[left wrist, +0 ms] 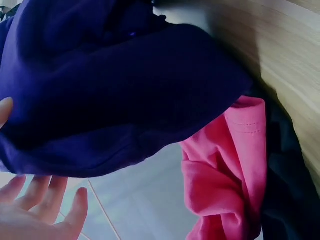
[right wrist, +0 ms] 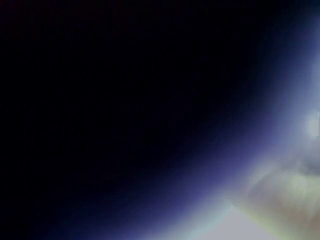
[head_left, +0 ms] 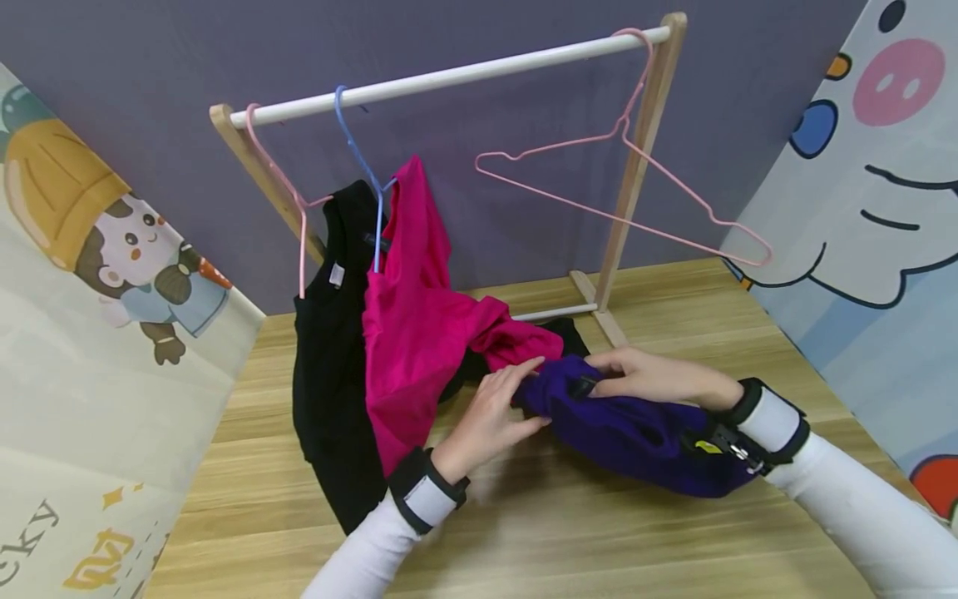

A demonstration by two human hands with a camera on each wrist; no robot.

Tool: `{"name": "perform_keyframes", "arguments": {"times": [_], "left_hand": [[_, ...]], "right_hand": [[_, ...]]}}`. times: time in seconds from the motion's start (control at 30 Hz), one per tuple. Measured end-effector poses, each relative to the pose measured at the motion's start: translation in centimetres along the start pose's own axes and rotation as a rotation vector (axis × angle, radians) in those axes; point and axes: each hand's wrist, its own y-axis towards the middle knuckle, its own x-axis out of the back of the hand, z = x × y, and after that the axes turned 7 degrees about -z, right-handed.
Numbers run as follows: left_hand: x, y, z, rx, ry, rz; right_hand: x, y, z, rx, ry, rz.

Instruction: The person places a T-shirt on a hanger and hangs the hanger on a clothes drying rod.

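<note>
A bunched dark purple top (head_left: 621, 441) with a black label at its neck is held up over the table in the head view. My right hand (head_left: 651, 378) grips it beside the label, thumb and fingers pinching the cloth. On the other side, my left hand (head_left: 490, 416) reaches to the top's near end with its fingers extended. In the left wrist view the fingers of my left hand (left wrist: 42, 207) lie spread along the cloth's lower edge. Dark, blurred fabric covers most of the right wrist view.
Behind my hands stands a rack with a white rail (head_left: 456, 76) and wooden posts. A bare pink hanger (head_left: 624, 141) hangs at its right. At left, a black garment (head_left: 329, 358) and a magenta garment (head_left: 412, 349) hang on a pink hanger (head_left: 288, 179) and a blue hanger (head_left: 359, 154).
</note>
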Motion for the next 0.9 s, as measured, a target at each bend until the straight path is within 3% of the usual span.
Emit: {"name": "perform_keyframes", "arguments": {"times": [0.2, 0.43, 0.67, 0.9], "left_hand": [[0.4, 0.3, 0.1, -0.015, -0.017, -0.111], [2.2, 1.2, 0.2, -0.005, -0.083, -0.236], [4.0, 2.5, 0.2, 0.053, -0.173, -0.285], [4.8, 3.5, -0.3, 0.111, -0.211, -0.262]], "right_hand": [[0.0, 0.5, 0.5, 0.036, -0.002, -0.031], [0.1, 0.6, 0.5, 0.013, 0.025, -0.037], [0.0, 0.4, -0.1, -0.028, -0.007, -0.037], [-0.1, 0.3, -1.3, -0.055, -0.019, -0.068]]}}
